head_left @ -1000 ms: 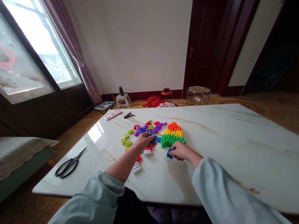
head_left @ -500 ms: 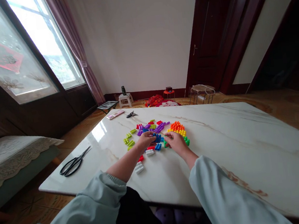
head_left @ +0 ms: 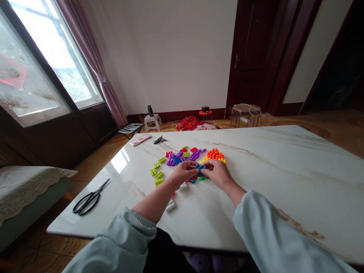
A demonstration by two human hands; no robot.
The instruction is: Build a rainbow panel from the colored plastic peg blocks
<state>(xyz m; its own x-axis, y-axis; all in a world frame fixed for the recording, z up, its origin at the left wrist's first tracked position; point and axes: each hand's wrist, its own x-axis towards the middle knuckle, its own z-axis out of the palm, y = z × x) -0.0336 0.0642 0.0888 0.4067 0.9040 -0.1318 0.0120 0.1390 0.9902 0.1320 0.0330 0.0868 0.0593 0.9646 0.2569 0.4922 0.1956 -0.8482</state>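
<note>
My left hand (head_left: pixel 184 174) and my right hand (head_left: pixel 219 174) meet over the table, fingers closed on a cluster of blue plastic toy blocks (head_left: pixel 201 168) with round knobs. Each hand grips one side of it; the fingers partly cover it. Just beyond lie purple blocks (head_left: pixel 196 154) and an orange knobbed group (head_left: pixel 215 153), with yellow and green pieces partly hidden by my right hand. Lime-green blocks (head_left: pixel 157 173) are spread left of my left hand. White blocks (head_left: pixel 170 206) lie nearer me, under my left forearm's side.
The marble-patterned table (head_left: pixel 290 185) carries large black-handled scissors (head_left: pixel 91 197) at the left, small black pliers (head_left: pixel 160 139) and a pink phone-like object (head_left: pixel 140 139) at the far edge. A cloth-covered bench (head_left: pixel 19 187) stands left of the table.
My hands have come together; my left hand moved right with the blue blocks, and my right hand now grips them too. The blue cluster has turned so its knobs show.
</note>
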